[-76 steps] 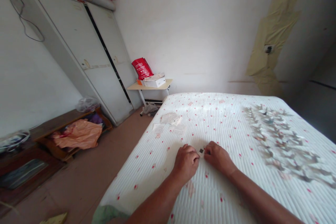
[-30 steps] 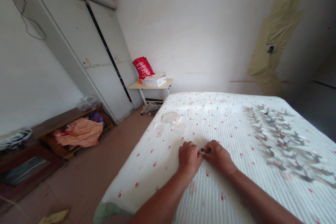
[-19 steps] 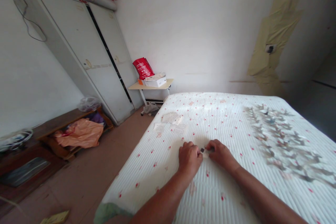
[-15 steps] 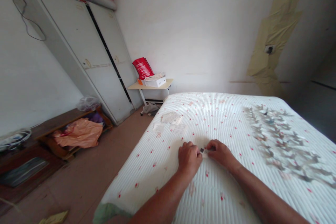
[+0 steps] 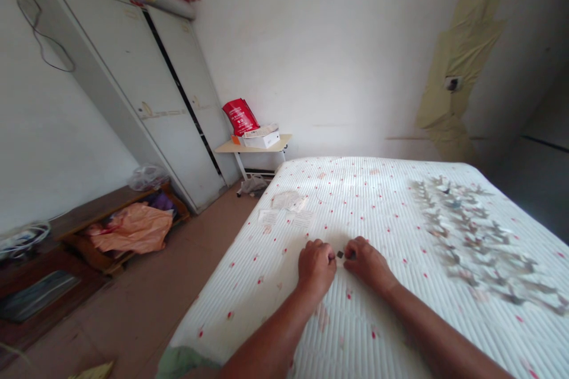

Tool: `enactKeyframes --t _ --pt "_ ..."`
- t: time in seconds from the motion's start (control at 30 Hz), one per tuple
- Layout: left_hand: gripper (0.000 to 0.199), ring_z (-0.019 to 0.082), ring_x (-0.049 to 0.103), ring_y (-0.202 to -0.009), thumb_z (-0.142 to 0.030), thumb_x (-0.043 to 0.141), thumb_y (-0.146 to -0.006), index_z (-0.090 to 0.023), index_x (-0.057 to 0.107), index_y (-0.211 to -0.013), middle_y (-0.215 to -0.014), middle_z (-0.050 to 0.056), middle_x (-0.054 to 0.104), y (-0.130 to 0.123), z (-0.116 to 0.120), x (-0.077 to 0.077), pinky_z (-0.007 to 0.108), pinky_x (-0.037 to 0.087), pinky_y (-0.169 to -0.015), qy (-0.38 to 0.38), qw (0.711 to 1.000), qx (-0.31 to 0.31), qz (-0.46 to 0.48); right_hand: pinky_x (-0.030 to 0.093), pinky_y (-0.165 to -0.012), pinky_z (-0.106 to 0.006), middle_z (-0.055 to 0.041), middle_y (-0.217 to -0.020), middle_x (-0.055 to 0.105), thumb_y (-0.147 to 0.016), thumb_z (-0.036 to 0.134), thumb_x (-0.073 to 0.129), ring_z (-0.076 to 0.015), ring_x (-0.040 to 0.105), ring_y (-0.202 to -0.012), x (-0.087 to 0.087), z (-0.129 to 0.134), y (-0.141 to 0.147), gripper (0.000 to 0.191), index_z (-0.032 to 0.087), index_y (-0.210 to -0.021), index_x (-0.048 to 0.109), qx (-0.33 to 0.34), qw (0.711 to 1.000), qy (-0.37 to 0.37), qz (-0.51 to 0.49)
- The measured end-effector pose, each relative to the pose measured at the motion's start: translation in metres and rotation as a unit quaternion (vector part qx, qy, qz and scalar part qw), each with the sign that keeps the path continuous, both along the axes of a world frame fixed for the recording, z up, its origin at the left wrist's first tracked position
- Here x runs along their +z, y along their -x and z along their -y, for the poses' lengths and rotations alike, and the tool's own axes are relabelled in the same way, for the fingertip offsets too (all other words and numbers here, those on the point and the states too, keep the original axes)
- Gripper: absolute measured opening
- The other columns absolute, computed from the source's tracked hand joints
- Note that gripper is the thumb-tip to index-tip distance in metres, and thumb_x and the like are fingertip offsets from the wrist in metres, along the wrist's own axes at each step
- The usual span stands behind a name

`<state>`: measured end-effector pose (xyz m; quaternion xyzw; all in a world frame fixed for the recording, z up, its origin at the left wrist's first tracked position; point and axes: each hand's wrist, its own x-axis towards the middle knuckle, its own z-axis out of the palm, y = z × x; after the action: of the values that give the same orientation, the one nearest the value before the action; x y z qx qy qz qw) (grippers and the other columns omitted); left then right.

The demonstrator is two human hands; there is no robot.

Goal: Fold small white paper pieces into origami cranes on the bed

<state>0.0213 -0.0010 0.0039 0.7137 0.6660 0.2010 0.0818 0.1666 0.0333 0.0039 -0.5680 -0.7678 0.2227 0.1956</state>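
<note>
Between my two hands, low over the white dotted bedspread, is a small piece of paper with a dark patch on it. My left hand pinches its left side, fingers curled. On the other side, the bent fingers of my right hand close on the paper's right edge. Printed paper sheets lie flat farther up the bed on the left. Many small folded paper figures stand in rows on the right part of the bed.
A small table behind the bed holds a red bag and a white box. At the left are a grey cabinet and a low wooden shelf with an orange plastic bag.
My right hand has come slightly closer to my left hand, narrowing the gap around the small paper. The whole view has shifted a little.
</note>
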Motion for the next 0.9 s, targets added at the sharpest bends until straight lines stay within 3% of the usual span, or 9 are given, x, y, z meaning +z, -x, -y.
enactKeyframes --t 0.2,0.33,0.43,0.67,0.8,0.9 --pt "0.012 0.014 0.049 -0.079 -0.008 0.052 -0.070 -0.019 0.058 -0.071 -0.076 0.000 0.057 0.009 -0.002 -0.008 0.024 0.036 -0.071 -0.029 0.998 -0.027 0.045 0.032 -0.059 -0.020 -0.0003 -0.076 0.051 -0.062 0.009 0.052 -0.0099 0.050 -0.067 -0.001 0.000 0.000 0.010 0.017 -0.067 0.055 -0.001 1.000 -0.001 0.005" --pt "0.002 0.015 0.050 -0.078 -0.018 0.058 -0.069 -0.018 0.059 -0.071 -0.076 0.000 0.057 0.005 -0.002 -0.007 0.025 0.036 -0.070 -0.024 0.998 -0.005 0.056 0.033 -0.059 -0.020 -0.0005 -0.076 0.051 -0.062 0.010 0.053 -0.0101 0.050 -0.067 -0.002 0.000 0.001 0.009 0.017 -0.067 0.055 -0.003 1.000 -0.002 0.010" --pt "0.010 0.016 0.050 -0.078 -0.024 0.063 -0.066 -0.019 0.059 -0.075 -0.078 0.000 0.057 0.002 -0.003 -0.004 0.026 0.036 -0.069 -0.005 0.999 0.005 0.053 0.033 -0.059 -0.020 -0.0005 -0.076 0.051 -0.062 0.010 0.052 -0.0099 0.050 -0.066 -0.002 -0.001 0.000 0.009 0.017 -0.067 0.055 -0.001 1.000 -0.001 0.006" --pt "0.025 0.017 0.050 -0.083 -0.016 0.056 -0.069 -0.022 0.061 -0.093 -0.085 0.002 0.058 0.003 -0.001 0.000 0.028 0.037 -0.074 0.011 0.999 -0.009 0.048 0.037 -0.064 -0.020 -0.0018 -0.075 0.053 -0.057 0.002 0.045 -0.0117 0.051 -0.070 -0.003 -0.006 -0.009 0.020 0.016 -0.068 0.055 0.018 0.999 -0.013 -0.034" --pt "0.049 0.019 0.047 -0.091 -0.011 0.052 -0.069 -0.029 0.051 -0.114 -0.096 0.002 0.056 0.003 0.000 0.000 0.031 0.037 -0.080 -0.012 0.998 -0.052 0.040 0.038 -0.060 -0.020 -0.0010 -0.073 0.052 -0.055 0.002 0.041 -0.0109 0.050 -0.065 -0.001 -0.004 -0.019 0.023 0.016 -0.067 0.055 0.040 0.996 -0.023 -0.083" --pt "0.047 0.018 0.046 -0.094 -0.009 0.049 -0.069 -0.032 0.055 -0.110 -0.101 0.001 0.055 0.004 -0.003 -0.003 0.030 0.037 -0.082 -0.030 0.992 -0.111 0.050 0.039 -0.063 -0.020 -0.0009 -0.071 0.055 -0.059 0.005 0.041 -0.0116 0.053 -0.067 0.004 -0.001 -0.026 0.021 0.017 -0.062 0.058 0.088 0.988 -0.003 -0.129"
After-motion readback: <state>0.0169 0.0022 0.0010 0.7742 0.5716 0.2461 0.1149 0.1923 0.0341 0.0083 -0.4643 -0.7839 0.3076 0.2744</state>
